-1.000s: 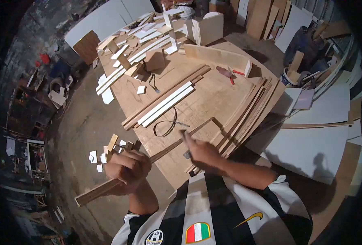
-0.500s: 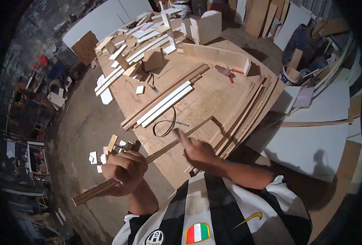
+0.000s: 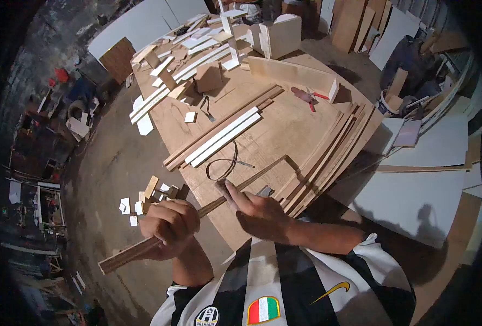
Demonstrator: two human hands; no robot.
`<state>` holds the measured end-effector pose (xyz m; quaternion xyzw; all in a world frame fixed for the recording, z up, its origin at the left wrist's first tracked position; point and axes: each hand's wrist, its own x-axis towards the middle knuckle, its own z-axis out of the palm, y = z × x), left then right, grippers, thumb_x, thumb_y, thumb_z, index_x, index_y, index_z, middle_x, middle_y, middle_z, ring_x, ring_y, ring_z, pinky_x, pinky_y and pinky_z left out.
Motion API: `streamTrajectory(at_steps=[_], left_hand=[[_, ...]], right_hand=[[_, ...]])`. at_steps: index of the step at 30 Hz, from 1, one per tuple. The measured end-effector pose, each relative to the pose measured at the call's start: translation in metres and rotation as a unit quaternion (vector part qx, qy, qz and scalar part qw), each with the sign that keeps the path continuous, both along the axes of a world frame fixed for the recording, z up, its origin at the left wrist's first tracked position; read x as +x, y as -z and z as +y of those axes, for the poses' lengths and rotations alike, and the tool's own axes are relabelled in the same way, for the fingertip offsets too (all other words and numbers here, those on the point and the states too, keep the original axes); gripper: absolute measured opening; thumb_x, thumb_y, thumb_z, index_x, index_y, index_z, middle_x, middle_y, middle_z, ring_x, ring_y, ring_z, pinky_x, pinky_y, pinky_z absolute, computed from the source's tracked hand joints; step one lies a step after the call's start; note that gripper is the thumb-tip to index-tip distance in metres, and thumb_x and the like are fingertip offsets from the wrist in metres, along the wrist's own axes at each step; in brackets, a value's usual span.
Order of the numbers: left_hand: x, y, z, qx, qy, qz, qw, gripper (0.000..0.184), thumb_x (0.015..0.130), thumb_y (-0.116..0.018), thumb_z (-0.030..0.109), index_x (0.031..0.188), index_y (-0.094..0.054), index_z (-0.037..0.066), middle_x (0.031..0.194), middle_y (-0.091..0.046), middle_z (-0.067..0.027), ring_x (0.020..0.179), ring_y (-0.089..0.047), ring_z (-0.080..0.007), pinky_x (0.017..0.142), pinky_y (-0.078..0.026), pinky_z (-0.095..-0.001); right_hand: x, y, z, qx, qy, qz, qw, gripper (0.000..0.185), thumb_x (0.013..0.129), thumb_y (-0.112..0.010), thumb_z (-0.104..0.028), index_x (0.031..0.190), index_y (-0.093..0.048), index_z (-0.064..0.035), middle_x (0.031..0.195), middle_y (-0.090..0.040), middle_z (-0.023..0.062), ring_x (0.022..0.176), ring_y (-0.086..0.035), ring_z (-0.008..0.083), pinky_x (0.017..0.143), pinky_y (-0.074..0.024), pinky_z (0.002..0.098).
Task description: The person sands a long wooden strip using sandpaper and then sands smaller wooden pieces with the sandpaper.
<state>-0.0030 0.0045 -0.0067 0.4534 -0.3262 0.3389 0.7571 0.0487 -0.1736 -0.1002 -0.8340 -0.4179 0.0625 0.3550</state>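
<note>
Wooden strip point(image 3: 212, 206) clenched in our left hand point(image 3: 170, 227), our right hand point(image 3: 259, 214) over it, grip unclear, worktop point(image 3: 300, 133) below.

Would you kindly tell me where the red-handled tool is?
In the head view, the red-handled tool lies right of centre on the table, just below the long upright board and left of the far ends of the stacked strips.

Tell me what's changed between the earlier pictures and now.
The right hand has moved along the wooden strip, closer to the left hand. Nothing was visibly taken or released: the left hand still grips the wooden strip, and the white strips lie unmoved on the table.
</note>
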Motion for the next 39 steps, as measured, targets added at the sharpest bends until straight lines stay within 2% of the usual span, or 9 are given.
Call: streamTrajectory(at_steps=[5,9,13,17,23,27,32,35,39], left_hand=[[0.000,0.005,0.012,0.032,0.037,-0.011,0.999,0.065,0.094,-0.045,0.063,0.055,-0.031,0.013,0.042,-0.033,0.0005,0.032,-0.034,-0.0150,0.032,-0.032,-0.0276],[0.001,0.004,0.004,0.034,0.002,-0.010,0.999,0.062,0.095,-0.049,0.057,0.055,-0.033,0.013,0.042,-0.034,0.0004,0.032,-0.035,-0.0151,0.032,-0.034,-0.0278],[0.000,0.000,0.004,0.036,0.047,0.007,0.998,0.058,0.095,-0.048,0.057,0.057,-0.032,0.015,0.043,-0.031,0.0015,0.036,-0.034,-0.0137,0.036,-0.031,-0.0284],[-0.001,0.001,0.000,0.064,0.003,-0.007,0.998,0.059,0.096,-0.046,0.056,0.057,-0.031,0.014,0.045,-0.031,0.0017,0.037,-0.035,-0.0137,0.037,-0.029,-0.0275],[-0.003,0.007,0.001,0.047,-0.009,-0.018,0.999,0.057,0.097,-0.048,0.048,0.055,-0.031,0.014,0.043,-0.034,0.0011,0.034,-0.035,-0.0138,0.034,-0.031,-0.0272],[-0.003,0.008,0.005,0.065,0.036,-0.036,0.997,0.054,0.099,-0.049,0.038,0.052,-0.032,0.015,0.040,-0.036,0.0008,0.030,-0.035,-0.0143,0.033,-0.031,-0.0282],[-0.007,0.011,0.012,0.087,0.033,-0.012,0.996,0.058,0.096,-0.048,0.055,0.056,-0.033,0.015,0.053,-0.032,-0.0003,0.042,-0.040,-0.0167,0.038,-0.033,-0.0293],[-0.009,0.023,0.014,0.048,-0.013,-0.021,0.999,0.058,0.095,-0.045,0.057,0.059,-0.037,0.014,0.057,-0.035,-0.0014,0.048,-0.041,-0.0177,0.046,-0.036,-0.0308],[-0.005,0.017,0.015,0.046,0.039,-0.019,0.998,0.055,0.095,-0.040,0.061,0.070,-0.044,0.012,0.068,-0.042,-0.0029,0.060,-0.044,-0.0184,0.058,-0.040,-0.0337]], right_hand=[[0.022,0.024,-0.008,-0.098,0.075,0.078,0.989,0.062,0.086,-0.055,-0.011,0.142,-0.033,0.0062,0.091,-0.063,0.0282,0.068,-0.066,0.0389,0.059,-0.0538,0.0450],[-0.024,-0.033,-0.009,0.089,-0.031,0.003,0.996,0.061,0.090,-0.051,-0.014,0.144,-0.031,0.0030,0.082,-0.061,0.0273,0.068,-0.065,0.0388,0.057,-0.0531,0.0470],[0.014,0.007,-0.012,-0.086,0.093,0.072,0.989,0.060,0.089,-0.050,-0.014,0.144,-0.032,0.0022,0.082,-0.063,0.0230,0.067,-0.065,0.0402,0.060,-0.0527,0.0475],[-0.029,-0.047,-0.015,0.090,-0.026,0.023,0.995,0.071,0.083,-0.055,-0.009,0.148,-0.028,0.0012,0.083,-0.062,0.0231,0.068,-0.065,0.0371,0.060,-0.0535,0.0455],[0.023,0.053,-0.023,0.000,0.090,0.038,0.995,0.054,0.086,-0.051,-0.011,0.139,-0.041,-0.0029,0.071,-0.064,0.0216,0.064,-0.066,0.0392,0.057,-0.0525,0.0505],[-0.005,0.014,-0.024,0.041,0.042,0.030,0.998,0.051,0.088,-0.051,-0.009,0.138,-0.044,-0.0095,0.079,-0.065,0.0228,0.071,-0.065,0.0403,0.064,-0.0526,0.0496],[0.035,0.076,-0.036,-0.046,0.121,0.101,0.986,0.070,0.083,-0.057,-0.006,0.148,-0.036,-0.0166,0.081,-0.064,0.0228,0.073,-0.065,0.0374,0.064,-0.0529,0.0475],[0.008,0.044,-0.026,-0.043,0.074,0.061,0.994,0.062,0.087,-0.055,-0.018,0.146,-0.037,-0.0111,0.084,-0.066,0.0226,0.072,-0.066,0.0401,0.061,-0.0525,0.0490],[0.008,0.048,-0.028,-0.020,0.076,0.042,0.996,0.068,0.082,-0.057,-0.005,0.147,-0.038,-0.0120,0.082,-0.065,0.0226,0.073,-0.065,0.0386,0.065,-0.0530,0.0475]])
